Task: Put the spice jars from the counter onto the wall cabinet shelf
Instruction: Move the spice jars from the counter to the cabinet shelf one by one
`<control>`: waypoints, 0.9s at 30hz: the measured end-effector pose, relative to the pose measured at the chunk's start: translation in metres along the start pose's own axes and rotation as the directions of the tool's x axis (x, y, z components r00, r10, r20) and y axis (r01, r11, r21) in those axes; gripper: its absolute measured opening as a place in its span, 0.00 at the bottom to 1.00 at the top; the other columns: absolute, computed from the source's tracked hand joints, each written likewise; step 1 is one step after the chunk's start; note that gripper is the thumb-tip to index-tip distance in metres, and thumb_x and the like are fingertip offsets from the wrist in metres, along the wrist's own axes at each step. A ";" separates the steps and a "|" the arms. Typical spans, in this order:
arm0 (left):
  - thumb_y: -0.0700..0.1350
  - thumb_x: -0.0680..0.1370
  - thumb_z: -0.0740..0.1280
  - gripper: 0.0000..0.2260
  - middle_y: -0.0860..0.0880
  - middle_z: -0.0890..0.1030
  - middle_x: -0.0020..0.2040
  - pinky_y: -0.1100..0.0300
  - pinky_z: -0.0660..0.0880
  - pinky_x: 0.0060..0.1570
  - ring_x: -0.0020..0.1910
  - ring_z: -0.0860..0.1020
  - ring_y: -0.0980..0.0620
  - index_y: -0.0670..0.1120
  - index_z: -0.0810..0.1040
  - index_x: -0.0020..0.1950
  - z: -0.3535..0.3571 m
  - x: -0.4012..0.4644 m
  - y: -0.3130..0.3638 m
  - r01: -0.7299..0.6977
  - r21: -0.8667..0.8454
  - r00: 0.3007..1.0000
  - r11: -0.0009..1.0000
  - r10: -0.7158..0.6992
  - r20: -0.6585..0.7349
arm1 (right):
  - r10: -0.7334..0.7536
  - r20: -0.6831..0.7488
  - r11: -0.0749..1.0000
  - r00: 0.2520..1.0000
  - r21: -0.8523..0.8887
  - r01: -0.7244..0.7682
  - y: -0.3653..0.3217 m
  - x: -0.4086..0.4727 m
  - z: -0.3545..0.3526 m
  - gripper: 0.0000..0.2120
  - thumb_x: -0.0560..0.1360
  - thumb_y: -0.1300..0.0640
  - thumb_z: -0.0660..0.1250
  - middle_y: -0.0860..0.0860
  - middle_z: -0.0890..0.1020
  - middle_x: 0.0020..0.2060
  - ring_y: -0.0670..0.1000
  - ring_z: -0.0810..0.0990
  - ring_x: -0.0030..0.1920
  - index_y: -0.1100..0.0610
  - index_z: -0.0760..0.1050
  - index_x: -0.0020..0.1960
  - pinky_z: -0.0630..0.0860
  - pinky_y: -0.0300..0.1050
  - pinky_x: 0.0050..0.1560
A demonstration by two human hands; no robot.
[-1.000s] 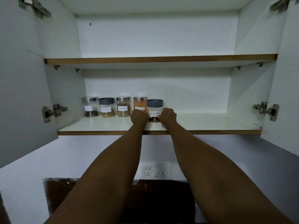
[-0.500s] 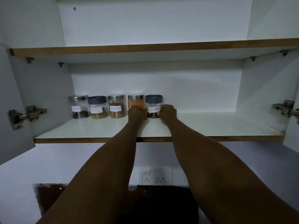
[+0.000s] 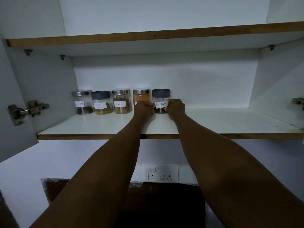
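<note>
Several labelled spice jars stand in a row at the back left of the lower cabinet shelf (image 3: 213, 124). From the left: a steel-lidded jar (image 3: 82, 102), a grey-lidded jar (image 3: 101, 102), a cinnamon jar (image 3: 121, 102) and an orange-powder jar (image 3: 141, 97). The black pepper jar (image 3: 161, 100), with a grey lid, stands at the right end of the row, close to the back wall. My left hand (image 3: 144, 108) grips its left side and my right hand (image 3: 175, 107) grips its right side. The left hand hides the lower part of the orange jar.
An empty upper shelf (image 3: 156, 36) runs above. Open cabinet doors with hinges (image 3: 28, 110) stand at both sides. The lower shelf to the right of the jars is bare. Below are a white wall, a socket plate (image 3: 162, 173) and a dark counter (image 3: 161, 204).
The black pepper jar has slid back from mid-shelf into line with the other jars, both hands still on it. The view has moved closer to the cabinet.
</note>
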State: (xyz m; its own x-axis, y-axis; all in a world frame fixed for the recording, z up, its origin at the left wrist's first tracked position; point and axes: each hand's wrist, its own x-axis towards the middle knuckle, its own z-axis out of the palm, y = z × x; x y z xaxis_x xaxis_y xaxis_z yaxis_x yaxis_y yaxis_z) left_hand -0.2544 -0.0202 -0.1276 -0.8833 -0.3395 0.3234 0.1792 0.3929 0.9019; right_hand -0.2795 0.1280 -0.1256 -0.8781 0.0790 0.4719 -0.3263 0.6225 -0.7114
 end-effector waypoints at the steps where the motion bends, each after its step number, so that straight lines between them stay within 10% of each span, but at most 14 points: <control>1: 0.33 0.78 0.69 0.12 0.38 0.86 0.56 0.50 0.83 0.61 0.57 0.85 0.41 0.38 0.85 0.60 0.000 0.000 0.000 -0.003 0.010 1.000 1.000 0.003 -0.001 | 0.000 -0.002 1.000 1.000 0.008 0.000 0.000 0.000 0.000 0.09 0.74 0.67 0.67 0.62 0.86 0.50 0.61 0.83 0.53 0.68 0.83 0.52 0.69 0.39 0.45; 19: 0.37 0.79 0.70 0.10 0.38 0.85 0.57 0.48 0.80 0.65 0.60 0.83 0.41 0.36 0.84 0.58 0.001 0.003 -0.002 -0.062 0.152 0.996 0.986 0.070 -0.046 | 0.039 0.030 0.996 0.999 0.078 -0.041 -0.006 -0.008 -0.005 0.06 0.74 0.65 0.67 0.58 0.78 0.38 0.56 0.76 0.44 0.61 0.71 0.39 0.65 0.39 0.33; 24: 0.43 0.80 0.67 0.14 0.38 0.84 0.59 0.57 0.75 0.55 0.61 0.82 0.40 0.35 0.80 0.60 -0.005 -0.011 0.010 -0.063 0.307 0.984 0.950 0.109 -0.137 | 0.116 -0.001 0.990 0.993 0.081 -0.115 -0.018 -0.017 -0.013 0.19 0.75 0.58 0.70 0.64 0.83 0.58 0.61 0.83 0.59 0.69 0.78 0.60 0.72 0.42 0.46; 27: 0.44 0.79 0.70 0.16 0.38 0.83 0.61 0.57 0.76 0.56 0.62 0.82 0.41 0.35 0.79 0.63 -0.009 -0.032 0.016 -0.062 0.326 0.993 0.943 0.090 -0.071 | 0.149 0.089 0.983 0.985 -0.126 -0.137 -0.020 -0.040 -0.005 0.40 0.77 0.51 0.68 0.65 0.69 0.75 0.63 0.71 0.75 0.72 0.56 0.78 0.72 0.51 0.70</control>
State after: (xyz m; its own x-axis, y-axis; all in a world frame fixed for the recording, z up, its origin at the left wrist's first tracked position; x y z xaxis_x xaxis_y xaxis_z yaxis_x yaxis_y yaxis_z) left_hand -0.2192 -0.0108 -0.1207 -0.8308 -0.3623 0.4225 0.0824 0.6707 0.7372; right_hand -0.2359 0.1161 -0.1272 -0.9446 0.1012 0.3122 -0.1559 0.6986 -0.6983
